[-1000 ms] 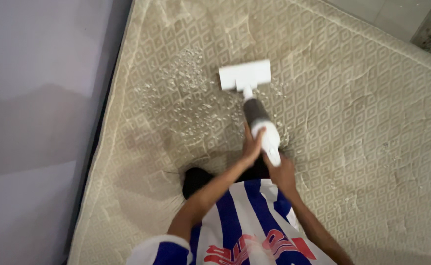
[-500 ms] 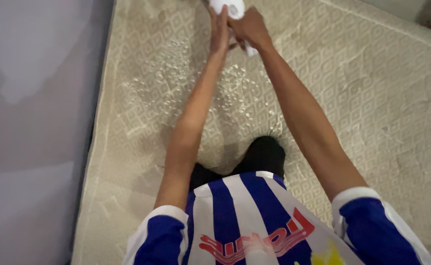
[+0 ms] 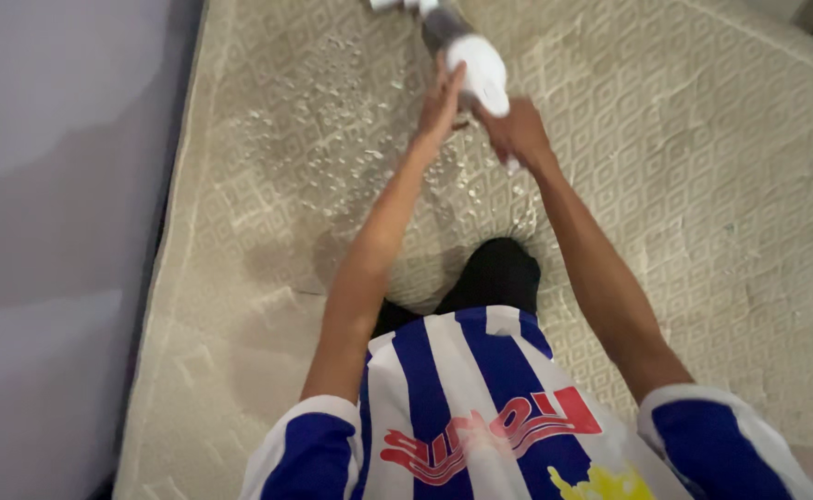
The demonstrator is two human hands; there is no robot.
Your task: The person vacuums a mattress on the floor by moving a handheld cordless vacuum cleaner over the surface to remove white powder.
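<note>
A white and grey handheld vacuum cleaner (image 3: 467, 56) lies on a beige diamond-patterned mattress (image 3: 703, 204), its head cut off by the top edge of the view. My right hand (image 3: 518, 134) grips the vacuum's handle from below. My left hand (image 3: 440, 102) presses flat against the white body on its left side. Both arms stretch forward from my blue and white striped shirt. Small white flakes (image 3: 332, 139) are scattered over the mattress to the left of the vacuum.
A pale wall (image 3: 55, 231) runs along the mattress's left edge, with a dark gap between them. My dark-clothed knee (image 3: 494, 278) rests on the mattress. A strip of floor shows at the top right corner.
The vacuum was pushed far forward out of the top of the view, then drawn back a little toward me. Both hands stayed on it; my arms are less stretched than half a second ago.
</note>
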